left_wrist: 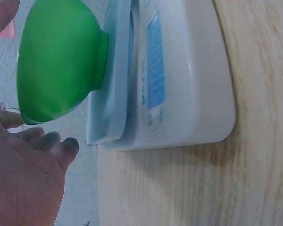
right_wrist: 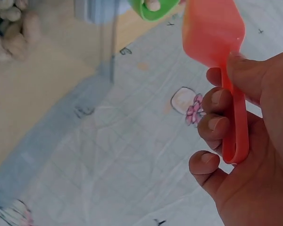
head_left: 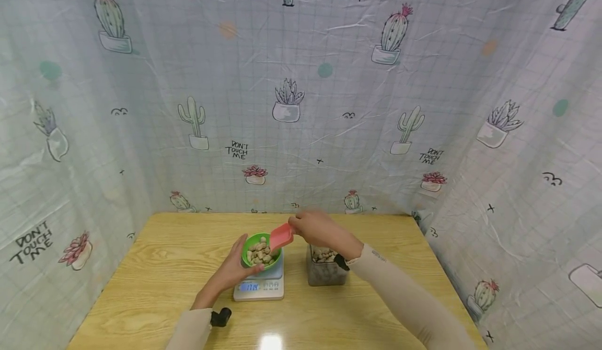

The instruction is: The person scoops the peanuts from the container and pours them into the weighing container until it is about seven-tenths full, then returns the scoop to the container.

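Note:
A green bowl [head_left: 245,262] of unshelled peanuts [head_left: 261,252] stands on the pan of a white kitchen scale [head_left: 258,294], whose display shows lit digits. My left hand [head_left: 233,267] holds the bowl from its left side, thumb along the front rim; the left wrist view has the bowl's side [left_wrist: 61,56] close up. In my right hand [head_left: 316,230] is a red scoop [head_left: 281,236], gripped by its handle and tilted down over the bowl's right rim. The right wrist view gives the fingers [right_wrist: 212,125] curled round the scoop's handle.
Right of the scale is a clear square container [head_left: 326,277] with more peanuts in it, under my right forearm. The wooden table [head_left: 155,266] ends against a cactus-print curtain [head_left: 301,151] at the back and sides.

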The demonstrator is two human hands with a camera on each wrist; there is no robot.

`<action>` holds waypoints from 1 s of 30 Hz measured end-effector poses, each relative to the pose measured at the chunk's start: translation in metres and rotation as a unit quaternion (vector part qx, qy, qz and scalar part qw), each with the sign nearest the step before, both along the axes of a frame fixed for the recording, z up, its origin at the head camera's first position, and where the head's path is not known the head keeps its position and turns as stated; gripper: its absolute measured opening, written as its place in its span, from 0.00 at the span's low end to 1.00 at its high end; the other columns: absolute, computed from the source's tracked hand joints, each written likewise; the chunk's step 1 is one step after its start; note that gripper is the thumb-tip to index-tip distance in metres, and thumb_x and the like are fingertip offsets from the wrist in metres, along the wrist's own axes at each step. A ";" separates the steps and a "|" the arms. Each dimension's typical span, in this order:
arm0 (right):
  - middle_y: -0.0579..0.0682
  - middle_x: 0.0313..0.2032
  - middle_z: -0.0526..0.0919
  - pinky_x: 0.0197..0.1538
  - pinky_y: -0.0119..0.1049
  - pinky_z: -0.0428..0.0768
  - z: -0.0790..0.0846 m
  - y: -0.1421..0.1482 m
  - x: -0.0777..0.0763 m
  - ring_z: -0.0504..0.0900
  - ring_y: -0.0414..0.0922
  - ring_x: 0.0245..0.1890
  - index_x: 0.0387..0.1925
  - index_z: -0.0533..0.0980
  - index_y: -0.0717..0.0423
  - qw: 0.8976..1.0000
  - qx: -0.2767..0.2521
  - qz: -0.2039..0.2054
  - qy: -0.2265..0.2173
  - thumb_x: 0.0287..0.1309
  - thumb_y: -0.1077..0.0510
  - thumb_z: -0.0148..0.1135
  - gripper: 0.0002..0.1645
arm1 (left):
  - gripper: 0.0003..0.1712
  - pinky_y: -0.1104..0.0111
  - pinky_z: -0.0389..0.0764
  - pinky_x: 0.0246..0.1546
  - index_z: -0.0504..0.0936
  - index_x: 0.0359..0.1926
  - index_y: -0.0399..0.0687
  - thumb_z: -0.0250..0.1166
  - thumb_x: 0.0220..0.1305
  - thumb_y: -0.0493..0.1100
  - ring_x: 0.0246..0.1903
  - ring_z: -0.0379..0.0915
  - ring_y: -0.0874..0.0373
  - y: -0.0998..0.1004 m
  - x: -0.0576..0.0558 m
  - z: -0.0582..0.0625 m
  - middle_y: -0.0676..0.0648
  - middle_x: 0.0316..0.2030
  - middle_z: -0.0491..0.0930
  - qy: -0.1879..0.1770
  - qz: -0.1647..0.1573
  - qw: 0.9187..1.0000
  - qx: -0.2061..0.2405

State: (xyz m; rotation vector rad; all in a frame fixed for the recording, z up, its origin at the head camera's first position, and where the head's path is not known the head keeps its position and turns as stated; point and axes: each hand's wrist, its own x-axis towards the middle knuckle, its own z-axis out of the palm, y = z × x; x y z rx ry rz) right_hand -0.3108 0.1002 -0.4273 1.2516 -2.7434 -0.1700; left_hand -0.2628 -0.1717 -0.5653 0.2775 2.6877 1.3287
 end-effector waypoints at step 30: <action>0.43 0.41 0.82 0.39 0.36 0.75 -0.023 0.090 0.041 0.76 0.38 0.35 0.48 0.77 0.47 0.965 -0.242 -0.091 -0.037 0.71 0.52 0.54 0.09 | 0.63 0.33 0.58 0.65 0.36 0.79 0.63 0.72 0.57 0.56 0.75 0.40 0.34 0.039 0.013 0.064 0.46 0.79 0.35 0.097 -0.054 0.992 0.061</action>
